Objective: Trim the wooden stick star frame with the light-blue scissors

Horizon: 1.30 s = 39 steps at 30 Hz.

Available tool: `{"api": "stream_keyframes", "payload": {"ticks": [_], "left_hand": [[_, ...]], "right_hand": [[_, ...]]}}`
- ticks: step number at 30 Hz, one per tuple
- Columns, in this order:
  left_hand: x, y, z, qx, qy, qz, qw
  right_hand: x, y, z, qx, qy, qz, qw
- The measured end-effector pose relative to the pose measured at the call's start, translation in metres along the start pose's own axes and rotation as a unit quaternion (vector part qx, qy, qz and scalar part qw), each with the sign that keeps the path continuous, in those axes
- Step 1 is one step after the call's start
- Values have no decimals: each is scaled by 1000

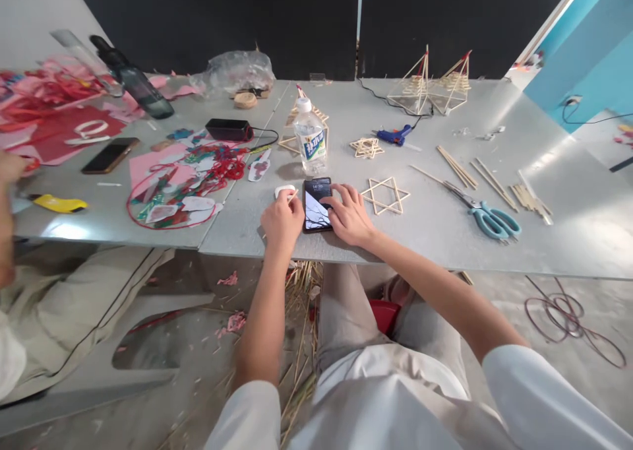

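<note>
Pinching a slim wooden stick [293,195], the left hand [283,220] sits mid-frame — right hand [351,217], loosely spread, touches a glossy rectangular phone [314,216].

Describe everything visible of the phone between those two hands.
The phone lies face up on the grey table, near the front edge, just before the bottle. It is dark-edged; its glassy-looking screen is lit, showing a clock above dark branches on a pale background. Fingers of the right hand overlap its right side; the left hand is beside its left edge.
</note>
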<state>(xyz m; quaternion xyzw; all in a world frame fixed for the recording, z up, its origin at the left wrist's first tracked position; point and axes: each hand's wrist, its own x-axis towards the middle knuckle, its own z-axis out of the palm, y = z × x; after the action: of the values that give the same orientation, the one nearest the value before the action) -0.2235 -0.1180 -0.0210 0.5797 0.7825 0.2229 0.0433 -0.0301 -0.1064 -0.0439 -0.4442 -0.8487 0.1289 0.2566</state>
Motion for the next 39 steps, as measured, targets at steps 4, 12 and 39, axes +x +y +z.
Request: {"api": "stream_keyframes", "payload": {"ticks": [4, 12, 39], "left_hand": [[-4, -1, -6, 10, -24, -10, 1000], [-6, -7, -4, -18, -20, 5, 1000], [-10, -23, 5, -168, 78, 54, 981]], "right_hand": [[-4, 0, 1, -11, 3, -2, 1000], [-12, 1, -6, 0, 58, -15, 998], [-4, -12, -8, -19, -58, -28, 998]]}}
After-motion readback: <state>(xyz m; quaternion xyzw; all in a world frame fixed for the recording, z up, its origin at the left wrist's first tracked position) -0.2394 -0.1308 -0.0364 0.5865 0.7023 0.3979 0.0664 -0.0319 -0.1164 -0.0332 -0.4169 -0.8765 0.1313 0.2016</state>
